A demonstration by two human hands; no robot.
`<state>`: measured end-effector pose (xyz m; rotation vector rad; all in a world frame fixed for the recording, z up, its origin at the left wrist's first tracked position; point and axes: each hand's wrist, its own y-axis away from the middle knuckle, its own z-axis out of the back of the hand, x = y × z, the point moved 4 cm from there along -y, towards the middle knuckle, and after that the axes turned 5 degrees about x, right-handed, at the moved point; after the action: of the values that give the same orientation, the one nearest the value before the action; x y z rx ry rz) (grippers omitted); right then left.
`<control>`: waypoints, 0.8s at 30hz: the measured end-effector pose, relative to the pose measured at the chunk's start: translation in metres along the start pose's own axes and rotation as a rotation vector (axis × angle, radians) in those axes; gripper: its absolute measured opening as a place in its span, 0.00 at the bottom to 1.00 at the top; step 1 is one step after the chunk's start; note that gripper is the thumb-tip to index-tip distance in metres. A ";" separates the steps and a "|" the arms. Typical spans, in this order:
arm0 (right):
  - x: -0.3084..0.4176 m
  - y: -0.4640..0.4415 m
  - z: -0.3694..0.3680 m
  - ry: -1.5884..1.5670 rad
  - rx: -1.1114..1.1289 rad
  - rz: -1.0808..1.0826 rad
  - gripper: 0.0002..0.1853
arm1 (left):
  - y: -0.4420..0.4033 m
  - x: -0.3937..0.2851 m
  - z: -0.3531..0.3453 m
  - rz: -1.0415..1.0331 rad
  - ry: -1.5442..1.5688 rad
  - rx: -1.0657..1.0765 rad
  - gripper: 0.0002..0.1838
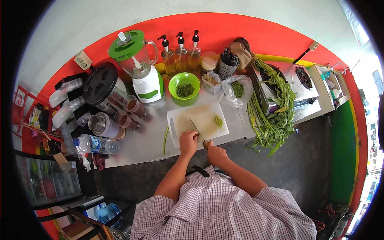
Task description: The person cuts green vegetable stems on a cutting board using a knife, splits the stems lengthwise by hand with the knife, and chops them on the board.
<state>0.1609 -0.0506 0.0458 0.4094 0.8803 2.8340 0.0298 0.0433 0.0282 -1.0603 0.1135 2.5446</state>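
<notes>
Right hand (217, 156): is closing round the handle of a knife (197, 128), blade slanting forward-left over the board. Left hand (188, 143): is curling its fingers at the board's near edge, beside the blade; whether it is holding anything cannot be told. White chopping board (180, 122): is lying on the metal table (138, 149), bearing chopped greens (218, 121) at right. Green stalk (165, 141): is lying left of the board. Green bowl (185, 100): is standing beyond, containing chopped greens. Three pump bottles (181, 59): are standing behind the bowl.
</notes>
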 end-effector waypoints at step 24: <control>0.000 0.007 0.004 -0.148 0.109 -0.018 0.23 | 0.010 -0.010 -0.007 -0.043 -0.182 -0.066 0.03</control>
<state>0.1618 -0.0541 0.0533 0.6130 1.0055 2.7056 0.0373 0.0294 0.0290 -0.8391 -0.0420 2.6070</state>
